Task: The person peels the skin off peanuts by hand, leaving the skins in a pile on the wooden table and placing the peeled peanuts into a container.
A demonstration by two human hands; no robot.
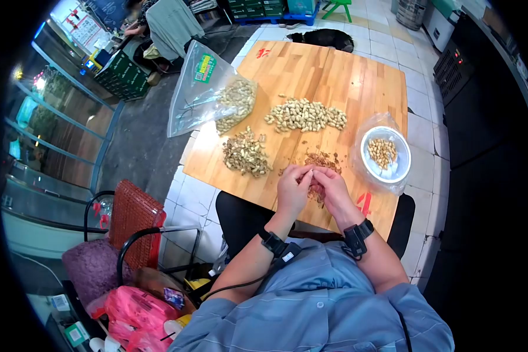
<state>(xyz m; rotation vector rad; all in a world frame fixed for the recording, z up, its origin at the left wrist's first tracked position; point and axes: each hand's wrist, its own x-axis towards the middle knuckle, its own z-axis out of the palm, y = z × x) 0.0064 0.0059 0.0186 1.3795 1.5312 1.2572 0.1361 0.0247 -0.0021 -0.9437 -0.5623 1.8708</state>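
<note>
At far left, well apart from the desk [364, 76], a chair with a reddish woven back [136, 220] stands on the floor. A clear plastic bag [240, 97] of unshelled peanuts lies at the desk's left side, its mouth end reaching out past the left edge. Just below its full end sits a heap of broken shells [246, 155], pale tan outside, near the front left edge. Right of the bag, around the middle of the desk, a loose pile of whole peanuts [305, 115] spreads sideways, the pods dull cream and knobbly. Bare wood runs from this pile to the far edge, and a narrower strip separates it from the scattered reddish-brown skins [324, 158] nearer the front.

Over these skins, inside the front edge, the left hand [293, 189] and right hand [330, 189] meet, thumbs and fingertips pinched together; they seem to grip something small, but the fingers hide it. Wood shows between the right hand and the white bowl [398, 144], which sits close to the right edge with crinkled clear plastic [362, 126] around it. The shelled kernels [382, 152] inside look golden tan, smooth and rounded, gathered toward the bowl's left, its white bottom showing beside them.
</note>
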